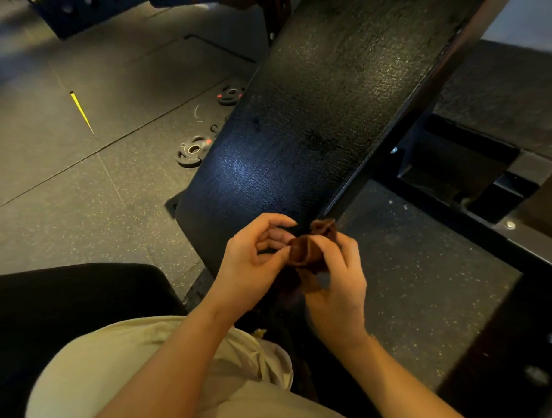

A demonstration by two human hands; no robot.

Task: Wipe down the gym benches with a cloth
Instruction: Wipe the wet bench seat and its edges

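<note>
A long black padded bench (pixel 315 122) runs from the frame's middle up to the top right, its textured surface shiny in a patch near me. Just above its near end I hold a small dark brown cloth (pixel 311 244) bunched between both hands. My left hand (pixel 251 264) pinches the cloth's left edge with thumb and fingertips. My right hand (pixel 334 286) grips the bunched cloth from the right and below, fingers curled round it. Part of the cloth hangs hidden between my palms.
Two small weight plates (pixel 192 151) (pixel 230 94) lie on the rubber floor left of the bench. A black seat pad (pixel 61 310) sits at lower left. A dark steel frame (pixel 474 222) crosses the floor on the right. A rack upright (pixel 278 12) stands beyond.
</note>
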